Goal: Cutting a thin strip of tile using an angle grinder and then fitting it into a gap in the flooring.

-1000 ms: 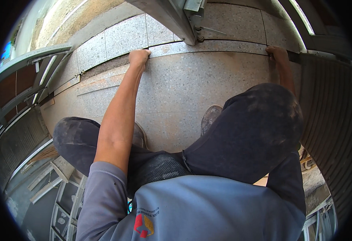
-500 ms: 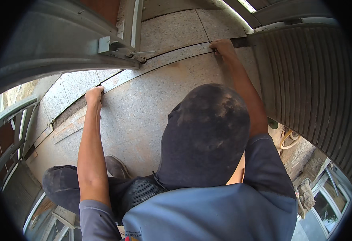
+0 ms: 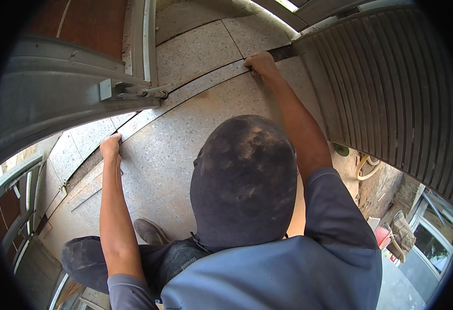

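Observation:
A long, narrow strip of speckled terrazzo tile (image 3: 190, 89) lies along the gap between two areas of larger floor tiles. At its left end, my left hand (image 3: 111, 147) is closed with its fingers curled at the edge. My right hand (image 3: 262, 63) grips the far right end, its fingers bent over the edge. Both arms are stretched out wide. The fingertips' undersides are hidden, as is whatever lies beneath the strip.
A grey metal gate frame with a bolt (image 3: 157, 94) overhangs the strip at the far left. A ribbed metal shutter panel (image 3: 376, 88) stands at the right. An open groove (image 3: 84, 169) continues left of my left hand. A dark, dusty rounded cloth form (image 3: 244, 181) blocks the middle.
The view has shifted, so the strip and gate sit further left and the left end lower. Both hands keep their places at the strip's ends.

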Demonstrator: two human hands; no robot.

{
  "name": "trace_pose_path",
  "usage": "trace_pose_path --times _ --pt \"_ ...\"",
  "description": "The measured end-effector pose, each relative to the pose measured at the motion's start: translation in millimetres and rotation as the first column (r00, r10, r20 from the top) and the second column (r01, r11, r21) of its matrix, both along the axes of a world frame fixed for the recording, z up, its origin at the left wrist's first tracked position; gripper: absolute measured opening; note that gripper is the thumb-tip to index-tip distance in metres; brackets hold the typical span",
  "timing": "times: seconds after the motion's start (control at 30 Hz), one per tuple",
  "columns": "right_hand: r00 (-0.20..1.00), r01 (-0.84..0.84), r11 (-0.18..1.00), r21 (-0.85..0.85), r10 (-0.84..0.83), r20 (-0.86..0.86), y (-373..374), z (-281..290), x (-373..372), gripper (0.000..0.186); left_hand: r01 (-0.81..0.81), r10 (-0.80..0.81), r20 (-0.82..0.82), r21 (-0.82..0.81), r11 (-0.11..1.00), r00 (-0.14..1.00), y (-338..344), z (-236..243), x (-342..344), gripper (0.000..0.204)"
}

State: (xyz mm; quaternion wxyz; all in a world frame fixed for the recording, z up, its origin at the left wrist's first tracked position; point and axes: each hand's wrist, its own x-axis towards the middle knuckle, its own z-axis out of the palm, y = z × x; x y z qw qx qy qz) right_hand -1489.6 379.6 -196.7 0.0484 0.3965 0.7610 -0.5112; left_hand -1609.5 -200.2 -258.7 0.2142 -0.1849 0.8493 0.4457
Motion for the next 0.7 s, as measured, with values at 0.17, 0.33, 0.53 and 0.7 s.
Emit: trace_pose_path --times 0.17,0.33,0.53,0.7 --pt "0.999 -0.018 1.000 -0.019 0.017 -0.045 1 -1 3 0.016 -0.015 0.016 -0.008 0.017 1.000 1.000 -5 -3 1 0.014" --pt "0.999 0.009 1.000 -0.024 -0.010 -0.051 7 -3 6 0.019 0.006 -0.006 -0.012 -0.008 1.000 1.000 2 1 1 0.015" --pt "0.991 0.124 0.987 -0.099 -0.129 -0.046 3 4 5 0.021 -0.050 0.049 -0.046 -0.019 0.999 0.998 6 4 3 0.018" --pt "0.981 0.187 0.982 -0.011 -0.187 -0.042 1 10 10 0.022 -0.002 -0.001 -0.038 -0.094 0.996 0.999 5 6 -1 0.018"
